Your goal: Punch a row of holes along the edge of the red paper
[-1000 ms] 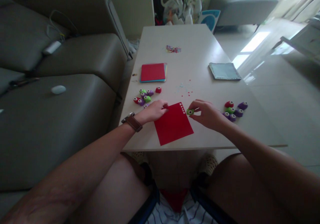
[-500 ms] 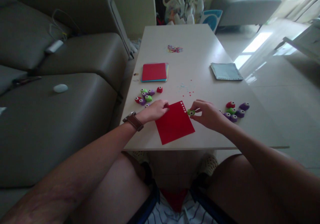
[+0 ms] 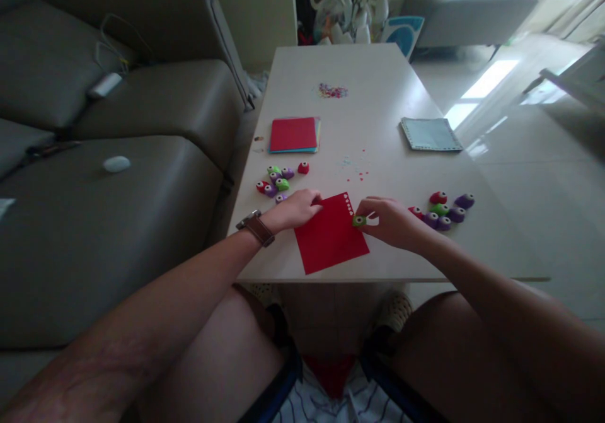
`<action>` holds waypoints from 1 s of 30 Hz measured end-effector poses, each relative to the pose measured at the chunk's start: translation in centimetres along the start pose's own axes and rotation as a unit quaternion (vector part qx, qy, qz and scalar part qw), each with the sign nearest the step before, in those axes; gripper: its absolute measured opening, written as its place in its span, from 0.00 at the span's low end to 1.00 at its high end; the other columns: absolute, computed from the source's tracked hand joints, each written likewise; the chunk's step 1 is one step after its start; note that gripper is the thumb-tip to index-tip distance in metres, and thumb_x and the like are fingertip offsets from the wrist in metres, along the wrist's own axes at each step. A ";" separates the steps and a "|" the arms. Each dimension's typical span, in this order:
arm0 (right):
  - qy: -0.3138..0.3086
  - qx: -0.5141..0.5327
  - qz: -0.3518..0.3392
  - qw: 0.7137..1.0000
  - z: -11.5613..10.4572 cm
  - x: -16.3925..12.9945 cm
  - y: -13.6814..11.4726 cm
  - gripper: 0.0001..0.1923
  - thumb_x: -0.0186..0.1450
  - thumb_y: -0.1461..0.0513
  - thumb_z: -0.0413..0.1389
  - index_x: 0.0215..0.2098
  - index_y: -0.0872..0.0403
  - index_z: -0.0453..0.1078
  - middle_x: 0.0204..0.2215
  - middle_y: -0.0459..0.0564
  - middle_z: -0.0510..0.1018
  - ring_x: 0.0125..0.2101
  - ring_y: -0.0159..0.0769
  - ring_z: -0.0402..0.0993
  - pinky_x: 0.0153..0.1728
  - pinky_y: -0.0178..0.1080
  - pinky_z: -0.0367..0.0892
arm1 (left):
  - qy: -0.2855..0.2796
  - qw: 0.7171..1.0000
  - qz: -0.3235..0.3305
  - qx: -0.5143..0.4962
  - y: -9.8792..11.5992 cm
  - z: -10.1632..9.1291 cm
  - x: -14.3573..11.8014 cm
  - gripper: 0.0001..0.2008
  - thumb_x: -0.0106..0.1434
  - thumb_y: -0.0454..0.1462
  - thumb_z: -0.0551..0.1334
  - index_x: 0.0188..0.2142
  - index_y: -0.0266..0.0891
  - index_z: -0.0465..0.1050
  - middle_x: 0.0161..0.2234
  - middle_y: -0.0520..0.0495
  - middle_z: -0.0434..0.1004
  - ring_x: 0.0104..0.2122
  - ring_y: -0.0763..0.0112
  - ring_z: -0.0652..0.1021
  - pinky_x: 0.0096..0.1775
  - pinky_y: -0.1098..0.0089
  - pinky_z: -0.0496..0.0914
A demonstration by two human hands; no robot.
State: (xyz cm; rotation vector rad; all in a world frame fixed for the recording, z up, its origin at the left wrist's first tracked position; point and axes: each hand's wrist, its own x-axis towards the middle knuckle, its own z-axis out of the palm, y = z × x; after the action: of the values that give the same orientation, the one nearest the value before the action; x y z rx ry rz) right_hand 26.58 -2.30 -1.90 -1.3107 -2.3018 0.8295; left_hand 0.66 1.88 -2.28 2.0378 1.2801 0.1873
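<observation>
Pale and long, the counter (image 3: pixel 378 70) runs away from me in the head view, with a grey sofa (image 3: pixel 118 177) along its left side and a sunlit tiled floor (image 3: pixel 529 158) on the right.

At the near edge lies a red paper sheet (image 3: pixel 331 240), flat and turned a little askew, with a row of small punched holes along its far right corner. My left hand (image 3: pixel 297 208) rests palm down on the sheet's far left corner, fingers loosely curled, pressing it to the counter; a brown watch (image 3: pixel 256 227) sits on that wrist. My right hand (image 3: pixel 390 218) is closed in a pinch around a small green punch (image 3: pixel 358 220), which sits on the sheet's right edge, just below the row of holes.

Just beyond my left hand is a cluster of little punches (image 3: pixel 276 183) in green, purple and red. A second group of punches (image 3: pixel 442 212) lies just right of my right hand. Farther up the counter sit a stack of coloured paper (image 3: pixel 293 135) with red on top, a light blue square (image 3: pixel 430 134), scattered paper dots (image 3: pixel 354 164) and a small heap of confetti (image 3: pixel 333 90).
</observation>
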 end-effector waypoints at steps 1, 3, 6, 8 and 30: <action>-0.009 -0.003 0.002 1.000 0.1 0.0 0.0 0.06 0.60 0.69 0.62 0.33 0.52 0.74 0.35 0.48 0.80 0.35 0.37 0.76 0.37 0.37 0.68 | 0.003 1.000 0.004 0.002 0.1 0.1 0.0 0.05 0.68 0.34 0.60 0.40 0.35 0.75 0.39 0.44 0.79 0.36 0.64 0.77 0.42 0.66 0.70; -0.025 -0.015 0.006 1.000 0.1 0.0 0.0 0.06 0.60 0.68 0.63 0.34 0.51 0.75 0.36 0.47 0.81 0.36 0.37 0.76 0.38 0.38 0.68 | 0.034 0.999 0.017 0.025 0.3 0.3 -0.1 0.06 0.67 0.33 0.62 0.43 0.35 0.75 0.42 0.42 0.78 0.41 0.62 0.77 0.46 0.64 0.70; -0.043 -0.032 0.010 0.999 0.1 0.1 0.0 0.06 0.60 0.68 0.62 0.35 0.51 0.76 0.36 0.47 0.81 0.35 0.38 0.75 0.38 0.38 0.67 | 0.095 0.991 0.050 0.082 0.9 0.7 -0.5 0.13 0.63 0.34 0.68 0.47 0.35 0.74 0.47 0.39 0.75 0.48 0.57 0.75 0.51 0.60 0.69; -0.046 -0.030 0.016 0.998 0.1 0.1 0.1 0.06 0.61 0.66 0.63 0.36 0.51 0.76 0.36 0.48 0.81 0.35 0.38 0.75 0.38 0.38 0.67 | 0.072 0.991 0.078 0.077 1.3 1.0 -0.8 0.12 0.62 0.35 0.69 0.45 0.37 0.75 0.44 0.42 0.76 0.44 0.59 0.76 0.47 0.63 0.70; -0.104 0.091 0.181 0.974 -1.0 0.2 1.2 0.11 0.65 0.54 0.61 0.39 0.53 0.79 0.35 0.53 0.84 0.32 0.41 0.79 0.32 0.40 0.71 | -0.085 0.984 0.132 0.082 2.0 2.0 -1.9 0.24 0.62 0.40 0.73 0.56 0.47 0.71 0.44 0.51 0.79 0.38 0.66 0.77 0.37 0.68 0.66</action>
State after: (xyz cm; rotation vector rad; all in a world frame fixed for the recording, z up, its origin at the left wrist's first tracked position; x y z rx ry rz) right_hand 27.85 -1.29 -1.93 -1.6521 -2.0993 1.3195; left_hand 2.09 -1.20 -1.99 2.3073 0.9442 0.0285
